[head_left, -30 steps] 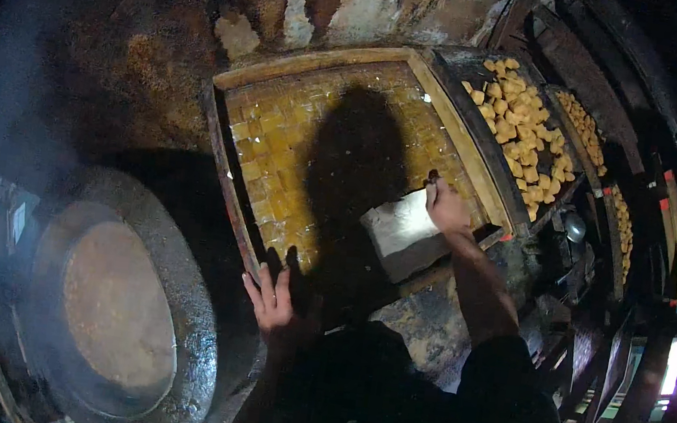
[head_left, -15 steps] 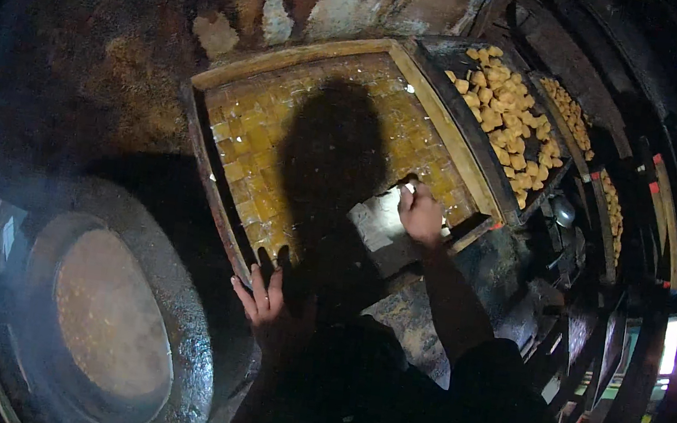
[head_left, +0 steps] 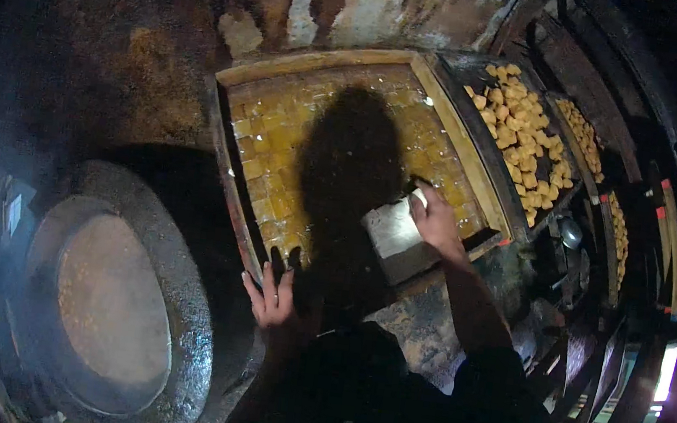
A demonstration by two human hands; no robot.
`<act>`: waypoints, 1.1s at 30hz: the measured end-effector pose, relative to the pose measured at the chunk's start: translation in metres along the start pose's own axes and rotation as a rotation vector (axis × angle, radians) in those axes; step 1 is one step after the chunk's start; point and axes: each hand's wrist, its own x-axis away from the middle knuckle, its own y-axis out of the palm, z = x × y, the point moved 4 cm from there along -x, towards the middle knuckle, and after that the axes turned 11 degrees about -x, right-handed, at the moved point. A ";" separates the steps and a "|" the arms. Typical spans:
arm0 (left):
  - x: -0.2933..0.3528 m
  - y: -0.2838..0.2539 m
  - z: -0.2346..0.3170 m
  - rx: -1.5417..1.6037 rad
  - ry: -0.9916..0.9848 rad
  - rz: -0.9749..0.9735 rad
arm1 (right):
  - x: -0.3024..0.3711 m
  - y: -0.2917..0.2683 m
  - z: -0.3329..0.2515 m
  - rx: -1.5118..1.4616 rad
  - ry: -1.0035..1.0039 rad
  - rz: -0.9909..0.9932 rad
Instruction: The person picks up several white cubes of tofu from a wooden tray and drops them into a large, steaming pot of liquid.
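Note:
A shallow tray [head_left: 457,137] with a wooden frame and a woven, yellowish bottom lies tilted in front of me, with small white bits scattered over it. At its near right corner my right hand [head_left: 437,224] is closed on the edge of a pale, flat, rectangular sheet [head_left: 394,228], whose material I cannot make out. That sheet lies low over the weave, partly in shadow. My left hand [head_left: 268,300] rests at the near left corner of the frame with its fingers apart and nothing in it. My dark shadow covers the middle of the tray.
At lower left a large round pan [head_left: 115,311] holds cloudy, steaming liquid with pieces in it. Golden fried chunks [head_left: 524,141] fill a dark tray to the right, with more such trays beyond. A metal ladle [head_left: 570,234] hangs by wooden bars. A stained wall [head_left: 164,46] stands behind.
The view has shifted slightly, so the tray sits further right and lower. The pale sheet under my right hand looks flatter and shows more plainly. My left hand stays by the frame.

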 end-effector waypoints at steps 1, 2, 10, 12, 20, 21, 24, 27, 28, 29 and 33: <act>-0.002 -0.004 0.002 0.047 -0.048 -0.004 | 0.005 0.007 0.006 0.055 -0.067 0.021; -0.004 -0.009 0.005 0.095 -0.095 -0.005 | 0.012 0.018 0.015 0.115 -0.130 0.046; -0.016 -0.026 0.010 0.202 -0.147 -0.116 | 0.025 0.045 0.005 0.037 0.196 0.169; -0.020 -0.028 0.012 0.244 -0.086 -0.078 | 0.032 0.046 0.000 0.129 0.172 0.213; 0.000 -0.002 0.005 0.023 -0.001 -0.105 | 0.028 0.024 -0.022 0.129 0.098 0.074; -0.009 -0.010 0.009 0.106 -0.017 -0.060 | 0.025 0.022 -0.018 0.110 0.102 0.042; -0.017 -0.020 0.011 0.196 -0.034 -0.073 | 0.018 0.015 -0.014 0.176 0.113 -0.070; -0.018 -0.025 0.012 0.161 -0.113 -0.089 | 0.015 0.017 -0.015 0.122 0.084 -0.104; -0.018 -0.026 0.011 0.141 -0.152 -0.084 | 0.015 0.017 -0.016 0.100 0.089 -0.111; -0.017 -0.024 0.010 0.115 -0.166 -0.080 | 0.015 0.019 -0.014 0.104 0.066 -0.114; -0.007 -0.005 0.008 -0.038 -0.197 0.024 | 0.013 0.016 -0.010 -0.012 0.056 -0.061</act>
